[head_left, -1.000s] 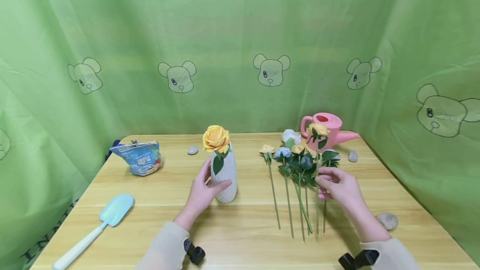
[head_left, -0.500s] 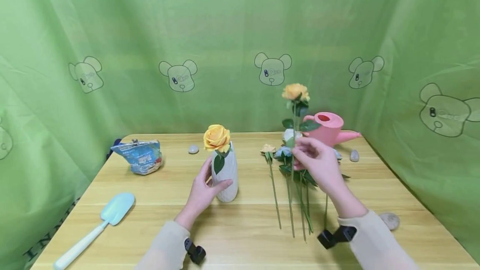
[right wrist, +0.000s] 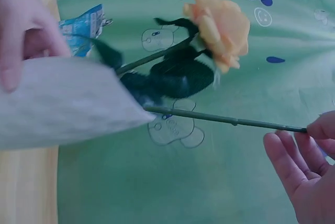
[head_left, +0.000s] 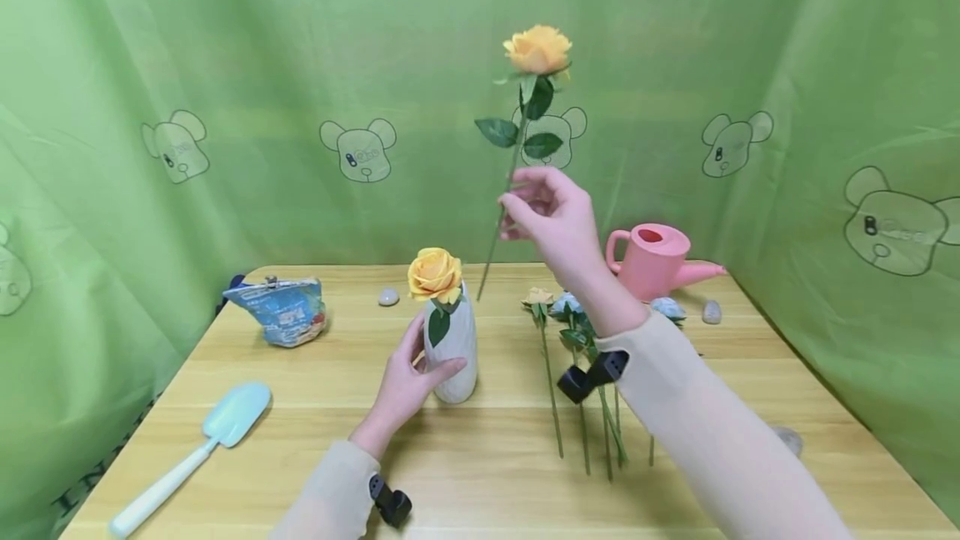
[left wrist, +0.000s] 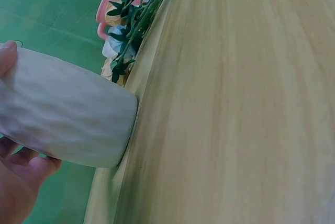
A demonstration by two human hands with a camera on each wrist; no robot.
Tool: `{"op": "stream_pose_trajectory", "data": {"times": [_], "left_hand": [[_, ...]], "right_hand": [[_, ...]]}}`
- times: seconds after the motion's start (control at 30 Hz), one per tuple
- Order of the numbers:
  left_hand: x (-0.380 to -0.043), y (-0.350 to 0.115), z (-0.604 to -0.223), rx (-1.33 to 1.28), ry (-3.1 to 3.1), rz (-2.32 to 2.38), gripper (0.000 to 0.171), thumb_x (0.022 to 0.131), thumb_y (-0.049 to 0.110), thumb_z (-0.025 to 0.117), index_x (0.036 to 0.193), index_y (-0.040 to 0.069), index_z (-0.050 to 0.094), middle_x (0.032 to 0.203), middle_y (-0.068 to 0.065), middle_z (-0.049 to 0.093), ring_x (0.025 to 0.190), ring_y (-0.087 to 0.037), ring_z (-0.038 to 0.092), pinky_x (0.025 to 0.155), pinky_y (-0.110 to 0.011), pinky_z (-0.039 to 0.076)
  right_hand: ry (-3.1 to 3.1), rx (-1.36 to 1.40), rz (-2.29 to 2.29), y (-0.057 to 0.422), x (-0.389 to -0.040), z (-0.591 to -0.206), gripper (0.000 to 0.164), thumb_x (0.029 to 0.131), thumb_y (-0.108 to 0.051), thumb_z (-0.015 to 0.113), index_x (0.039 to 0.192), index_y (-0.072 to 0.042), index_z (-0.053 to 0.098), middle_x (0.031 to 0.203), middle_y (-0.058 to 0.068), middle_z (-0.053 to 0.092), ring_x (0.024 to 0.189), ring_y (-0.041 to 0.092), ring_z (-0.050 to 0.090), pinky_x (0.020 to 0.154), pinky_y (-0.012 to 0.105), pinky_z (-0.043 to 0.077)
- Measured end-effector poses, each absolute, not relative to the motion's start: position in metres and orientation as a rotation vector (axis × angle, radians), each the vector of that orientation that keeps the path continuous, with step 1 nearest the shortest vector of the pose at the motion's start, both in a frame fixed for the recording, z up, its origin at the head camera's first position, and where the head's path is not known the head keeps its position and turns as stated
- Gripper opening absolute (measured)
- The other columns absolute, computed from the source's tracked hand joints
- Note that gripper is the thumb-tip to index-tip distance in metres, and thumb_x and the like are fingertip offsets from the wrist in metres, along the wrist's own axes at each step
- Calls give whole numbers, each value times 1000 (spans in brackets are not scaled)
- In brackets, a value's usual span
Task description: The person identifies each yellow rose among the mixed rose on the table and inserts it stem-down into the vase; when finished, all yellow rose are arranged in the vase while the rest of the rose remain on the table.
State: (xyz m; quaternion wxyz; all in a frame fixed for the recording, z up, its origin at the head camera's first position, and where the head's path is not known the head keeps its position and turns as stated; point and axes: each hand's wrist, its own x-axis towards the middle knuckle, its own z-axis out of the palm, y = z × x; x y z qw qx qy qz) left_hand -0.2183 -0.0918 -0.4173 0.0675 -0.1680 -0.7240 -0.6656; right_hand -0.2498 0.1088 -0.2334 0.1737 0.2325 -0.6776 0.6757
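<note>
white, ridged, ceramic-looking vase (head_left: 461, 338) left; yellow, long-stemmed, artificial-looking rose (head_left: 537, 100) right; both held.
left hand (head_left: 411, 373) grips the vase; right hand (head_left: 551, 211) pinches the rose's stem, bloom above that hand, stem end below, near the vase mouth; entry unconfirmed. judged risk: misalignment could snag the rim; a light fingertip pinch could let the stem swivel. rose's long axis steep, bloom pointing up, leaning slightly right.

"How does the left grip (head_left: 405, 377) look?"
"Low, thumb stretched out to the right, fingers curved opposite it. The left forearm (head_left: 327, 490) slopes up from below."
"And the right grip (head_left: 557, 215)?"
"Raised well above the other, thumb and fingertips pinched together at its left side. The right forearm (head_left: 697, 419) slants up and leftward, fully sleeved to the wrist."
</note>
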Motion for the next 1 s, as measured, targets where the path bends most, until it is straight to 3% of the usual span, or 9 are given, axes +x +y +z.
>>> {"op": "stream_pose_trajectory", "data": {"times": [0.27, 0.67, 0.8, 1.0], "left_hand": [[-219, -92, -417, -510, -2176, -2015, 81, 77, 11, 77, 144, 18, 32, 134, -8, 48, 122, -26, 45, 102, -46, 35], [-218, -91, -416, -512, -2181, -2002, 80, 77, 10, 77, 144, 17, 33, 134, -8, 48, 122, -26, 45, 101, -47, 36], [-219, -91, -418, -529, -2171, -1982, 79, 77, 11, 77, 144, 16, 34, 134, -10, 48, 121, -29, 45, 100, -49, 37], [-231, -93, -437, -517, -2166, -1970, 81, 76, 20, 78, 143, 26, 34, 135, -4, 48, 122, -26, 45, 100, -48, 38]], "right_hand": [[-1854, 677, 1935, 84, -261, -227, 26, 85, 4, 61, 110, 1, 55, 89, 16, 61, 68, 23, 60, 62, 34, 57], [-2175, 711, 1746, 75, -268, -284, 24, 86, 4, 60, 110, 5, 57, 89, 19, 62, 73, 30, 60, 66, 43, 56], [-2263, 694, 1680, 77, -267, -300, 20, 87, 2, 60, 107, 3, 61, 89, 15, 64, 77, 25, 60, 69, 46, 55], [-2391, 649, 1632, 89, -257, -324, 11, 88, -6, 63, 97, 0, 66, 85, 9, 66, 77, 27, 61, 64, 41, 56]]}}
